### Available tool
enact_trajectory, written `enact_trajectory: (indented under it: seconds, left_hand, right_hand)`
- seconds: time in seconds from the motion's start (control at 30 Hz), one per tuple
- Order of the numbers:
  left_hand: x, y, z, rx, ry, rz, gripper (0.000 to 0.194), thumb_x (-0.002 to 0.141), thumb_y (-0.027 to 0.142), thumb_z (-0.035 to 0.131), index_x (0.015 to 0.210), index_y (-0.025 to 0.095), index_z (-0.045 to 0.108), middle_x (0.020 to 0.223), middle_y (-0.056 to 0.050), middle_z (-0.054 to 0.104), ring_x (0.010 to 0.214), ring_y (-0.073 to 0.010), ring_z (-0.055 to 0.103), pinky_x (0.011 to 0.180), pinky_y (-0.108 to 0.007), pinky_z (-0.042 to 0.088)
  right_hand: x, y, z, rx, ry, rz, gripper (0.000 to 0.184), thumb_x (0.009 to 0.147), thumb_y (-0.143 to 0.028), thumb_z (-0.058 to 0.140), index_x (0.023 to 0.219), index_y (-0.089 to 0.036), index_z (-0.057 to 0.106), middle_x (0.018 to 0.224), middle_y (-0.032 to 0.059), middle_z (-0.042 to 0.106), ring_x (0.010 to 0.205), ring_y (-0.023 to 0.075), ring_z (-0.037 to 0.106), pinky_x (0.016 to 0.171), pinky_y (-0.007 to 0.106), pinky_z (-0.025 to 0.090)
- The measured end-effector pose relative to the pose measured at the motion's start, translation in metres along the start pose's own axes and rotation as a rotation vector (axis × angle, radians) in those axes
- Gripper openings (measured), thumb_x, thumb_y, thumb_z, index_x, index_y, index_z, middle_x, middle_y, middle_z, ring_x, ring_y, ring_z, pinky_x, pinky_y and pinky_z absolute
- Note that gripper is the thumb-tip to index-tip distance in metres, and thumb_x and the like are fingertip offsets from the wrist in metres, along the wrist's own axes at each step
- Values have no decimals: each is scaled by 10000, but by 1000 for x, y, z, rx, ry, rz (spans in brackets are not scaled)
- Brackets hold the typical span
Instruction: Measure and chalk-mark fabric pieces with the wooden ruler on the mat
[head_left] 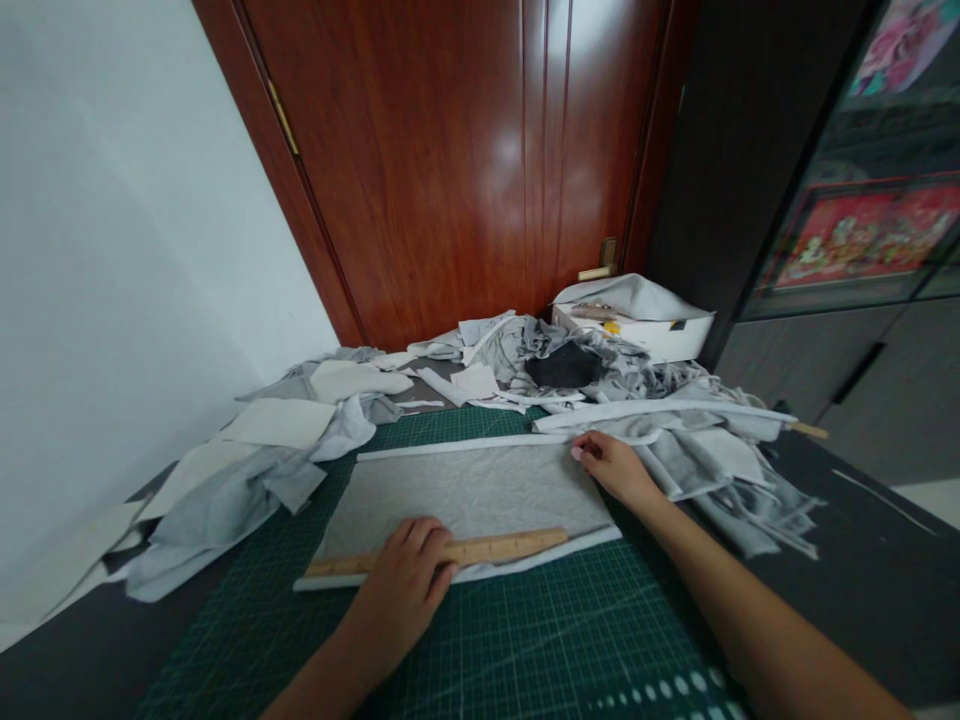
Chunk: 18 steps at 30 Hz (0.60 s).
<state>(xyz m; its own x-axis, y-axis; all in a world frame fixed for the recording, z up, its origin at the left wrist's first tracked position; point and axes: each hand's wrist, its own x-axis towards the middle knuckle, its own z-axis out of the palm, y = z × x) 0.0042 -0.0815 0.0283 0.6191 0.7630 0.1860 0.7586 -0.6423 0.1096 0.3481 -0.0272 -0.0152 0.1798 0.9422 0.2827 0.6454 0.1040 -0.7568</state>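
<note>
A grey piece of fabric [465, 490] with white bands along its far and near edges lies flat on a green cutting mat [495, 645]. Along its near side rests a wooden ruler [510, 546]. My left hand [416, 565] grips this ruler around its middle, fingers curled over it and pressing down on the fabric. At the far right corner of the fabric, my right hand [606, 462] has thumb and fingertips pinched together at the white-banded edge. Just beyond that hand lies a long white strip [660, 408] on more grey cloth.
Grey and white fabric pieces [277, 425] are heaped along the left wall. Crumpled scraps with a black piece [564, 366] lie at the back. A white box [667, 338] stands back right, before a wooden door [435, 160]. Loose cloth [720, 460] covers part of the dark table at right.
</note>
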Motion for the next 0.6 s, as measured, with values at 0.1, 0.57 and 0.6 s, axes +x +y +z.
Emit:
enact_trajectory:
  seconds: [0.1,0.57,0.6]
  left_hand:
    - [3,5,-12,75,-131,-39,149,876,176,510,974,196,621,1049,-68,607,1005,-247,543,918,-425,453]
    - [14,15,-27,-7,-294,95,359,780,38,456,1073,185,603,1092,-79,570,1048,-228,521,954,-380,418]
    - [19,18,-27,-9,-289,109,359,772,37,455,1064,184,605,1082,-79,568,1042,-229,520,953,-382,416]
  right_hand:
    - [-1,-2,6,71,-1,-6,255,779,-396,494,843,-182,617,630,4,580,584,167,549,573,270,410]
    - [-12,-27,27,403,-202,-47,362,793,-472,564,983,-163,576,705,-9,577,592,145,583,595,278,478]
    - [-12,-25,28,417,-210,-36,368,786,-478,570,974,-161,573,706,-8,582,593,145,585,596,279,478]
